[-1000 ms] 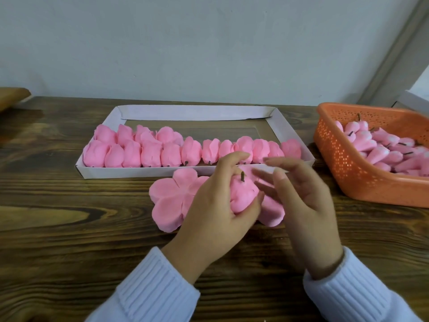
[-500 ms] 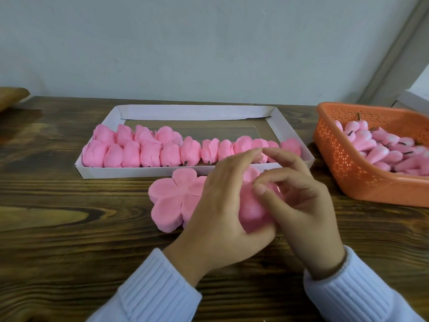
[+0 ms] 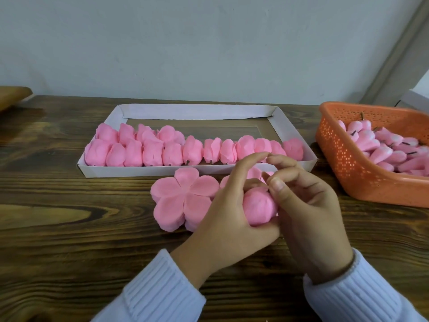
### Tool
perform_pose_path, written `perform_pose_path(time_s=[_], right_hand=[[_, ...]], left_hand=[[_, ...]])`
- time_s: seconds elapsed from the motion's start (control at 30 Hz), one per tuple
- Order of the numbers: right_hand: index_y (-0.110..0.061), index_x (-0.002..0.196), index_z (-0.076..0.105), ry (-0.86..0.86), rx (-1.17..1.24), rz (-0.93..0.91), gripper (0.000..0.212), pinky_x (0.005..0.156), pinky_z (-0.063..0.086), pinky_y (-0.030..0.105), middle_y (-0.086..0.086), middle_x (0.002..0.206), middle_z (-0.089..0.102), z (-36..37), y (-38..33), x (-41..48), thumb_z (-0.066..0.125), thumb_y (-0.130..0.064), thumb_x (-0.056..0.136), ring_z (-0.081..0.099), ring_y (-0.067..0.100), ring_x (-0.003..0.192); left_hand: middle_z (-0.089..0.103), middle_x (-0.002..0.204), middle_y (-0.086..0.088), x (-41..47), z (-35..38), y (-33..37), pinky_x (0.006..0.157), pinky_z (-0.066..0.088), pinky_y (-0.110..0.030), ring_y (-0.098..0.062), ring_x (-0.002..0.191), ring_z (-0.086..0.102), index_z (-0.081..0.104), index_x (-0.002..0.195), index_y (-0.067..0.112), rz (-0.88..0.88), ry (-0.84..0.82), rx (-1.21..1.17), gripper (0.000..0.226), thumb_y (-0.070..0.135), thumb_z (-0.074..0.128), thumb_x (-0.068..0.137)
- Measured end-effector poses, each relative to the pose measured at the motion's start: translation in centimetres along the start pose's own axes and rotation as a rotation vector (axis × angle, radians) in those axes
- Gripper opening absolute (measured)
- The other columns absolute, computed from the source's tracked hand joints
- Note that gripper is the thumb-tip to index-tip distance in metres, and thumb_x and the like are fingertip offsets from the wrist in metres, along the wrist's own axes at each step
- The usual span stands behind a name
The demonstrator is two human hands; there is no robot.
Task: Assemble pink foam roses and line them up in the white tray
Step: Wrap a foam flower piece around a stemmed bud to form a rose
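Observation:
A pink foam rose (image 3: 258, 209) sits between both hands just in front of the white tray (image 3: 199, 111). My left hand (image 3: 228, 212) cups it from the left with the thumb under it. My right hand (image 3: 306, 205) curls round its right side, fingertips pinching at its top. A flat stack of five-lobed pink petal sheets (image 3: 183, 198) lies on the table to the left of the hands. Several finished roses (image 3: 171, 147) fill the tray's near side in a row, with a short second row at the left.
An orange perforated basket (image 3: 343, 159) with several pink rose buds (image 3: 385, 147) on dark stems stands at the right. The dark wooden table (image 3: 58, 228) stretches to the left. A wall rises behind the tray, and a tan object (image 3: 14, 95) sits at the far left.
My right hand has come in from open beside the rose to curl round it. The petals have been folded up over the bud, hiding its dark stem tip.

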State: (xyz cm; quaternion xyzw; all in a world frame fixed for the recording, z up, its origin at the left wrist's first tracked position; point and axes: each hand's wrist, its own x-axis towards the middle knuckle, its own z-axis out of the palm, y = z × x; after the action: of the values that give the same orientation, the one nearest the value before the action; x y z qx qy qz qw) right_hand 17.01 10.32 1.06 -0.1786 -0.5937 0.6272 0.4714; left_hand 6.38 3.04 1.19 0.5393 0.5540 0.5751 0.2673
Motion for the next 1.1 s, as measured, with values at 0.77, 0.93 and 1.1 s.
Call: perform_pose_path(time_s=[0.77,0.93,1.1], right_hand=[[-0.023,0.094,0.069,-0.418,-0.623,-0.173,0.013,0.062,0.048,0.02,-0.009,0.084,0.068,-2.3,-1.2,1.5,0.069,-0.02,0.082,0.062,0.008,0.069],[-0.017,0.097,0.072,-0.268,0.094,0.071,0.027,0.067,0.055,0.028,0.006,0.09,0.07,-2.0,-1.1,1.4,0.078,-0.032,0.075,0.066,0.017,0.08],[0.004,0.121,0.059,-0.437,0.555,0.408,0.048,0.075,0.055,0.036,0.02,0.101,0.066,-0.4,-0.5,0.7,0.071,-0.024,0.084,0.062,0.031,0.089]], left_hand=[[0.065,0.104,0.012,0.1,-0.8,-1.0,0.072,0.053,-0.02,0.001,0.089,0.062,0.004,0.14,0.049,0.028,-0.062,0.364,0.094,0.024,0.071,0.079],[0.06,0.103,0.022,0.4,-1.7,-0.7,0.07,0.049,-0.012,0.001,0.092,0.063,0.023,0.144,0.038,-0.022,0.033,-0.023,0.09,0.021,0.071,0.069],[0.056,0.123,0.007,0.5,-2.2,0.1,0.091,0.043,-0.013,-0.001,0.114,0.057,0.029,0.141,0.028,-0.017,-0.201,-0.14,0.089,0.016,0.079,0.068]])
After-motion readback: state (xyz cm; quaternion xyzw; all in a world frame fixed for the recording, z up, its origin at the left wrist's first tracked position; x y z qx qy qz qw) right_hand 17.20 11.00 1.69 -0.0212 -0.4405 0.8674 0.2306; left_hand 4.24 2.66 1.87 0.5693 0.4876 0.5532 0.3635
